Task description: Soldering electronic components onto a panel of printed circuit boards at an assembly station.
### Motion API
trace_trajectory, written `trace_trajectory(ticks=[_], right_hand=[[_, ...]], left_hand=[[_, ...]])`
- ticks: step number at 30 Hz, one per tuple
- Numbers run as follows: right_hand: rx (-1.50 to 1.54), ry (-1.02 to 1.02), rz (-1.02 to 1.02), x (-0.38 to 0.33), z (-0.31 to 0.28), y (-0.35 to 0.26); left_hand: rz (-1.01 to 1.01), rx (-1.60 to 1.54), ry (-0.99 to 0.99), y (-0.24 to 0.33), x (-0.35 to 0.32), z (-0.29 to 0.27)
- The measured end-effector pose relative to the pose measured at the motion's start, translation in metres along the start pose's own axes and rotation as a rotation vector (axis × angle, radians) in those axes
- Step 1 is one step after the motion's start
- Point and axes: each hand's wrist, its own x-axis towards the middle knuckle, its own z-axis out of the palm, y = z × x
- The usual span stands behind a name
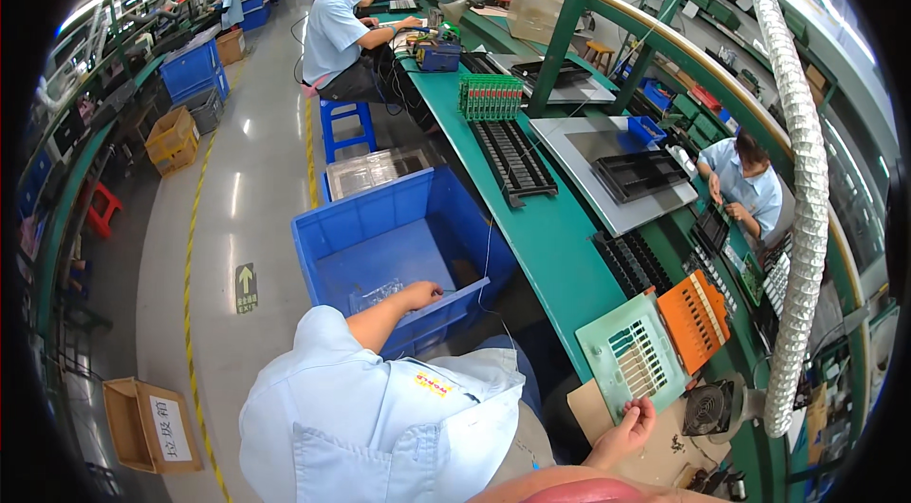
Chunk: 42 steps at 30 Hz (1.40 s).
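Observation:
My left hand [420, 295] reaches over a big blue plastic bin [370, 261], its fingers curled closed near the bin's near right rim. A thin dark tip shows beside the fingers, too small to name. Clear plastic packaging [376, 295] lies in the bin by my wrist. On the green bench, my right hand [634, 423] pinches the lower edge of a light green slotted plate [607, 344], which has a row of narrow strips in its middle. An orange slotted plate [696, 318] adjoins it on the right.
A small black fan [708, 408] stands right of my right hand, below a silver flexible duct [799, 218]. Black racks [512, 157] and upright green circuit boards [489, 97] occupy the bench. Co-workers sit at the far end [334, 33] and across the bench [745, 176].

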Motion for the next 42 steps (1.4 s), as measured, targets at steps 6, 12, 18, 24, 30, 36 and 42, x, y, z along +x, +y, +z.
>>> trace_trajectory(ticks=[6, 12, 18, 24, 30, 36, 42], right_hand=[[-0.003, -0.006, 0.027, 0.0, -0.002, 0.001], [-0.019, -0.011, 0.044, -0.003, -0.004, -0.001], [-0.034, -0.047, 0.04, -0.001, -0.004, -0.002], [-0.049, -0.039, 0.056, 0.0, -0.001, -0.006], [-0.084, -0.072, 0.022, -0.001, -0.002, -0.007], [-0.101, -0.1, 0.022, 0.001, 0.0, -0.008], [-0.129, -0.105, 0.036, -0.002, -0.005, -0.008]], left_hand=[[0.013, 0.006, 0.029, 0.007, -0.006, -0.008], [-0.008, 0.018, 0.033, 0.023, -0.004, -0.02], [-0.062, 0.046, 0.089, 0.032, 0.001, -0.032], [-0.128, 0.062, 0.144, 0.05, 0.012, -0.048], [-0.109, -0.001, 0.394, 0.075, 0.019, -0.066], [-0.127, 0.003, 0.586, 0.092, 0.027, -0.095], [-0.007, 0.043, 0.827, 0.144, 0.023, -0.139]])
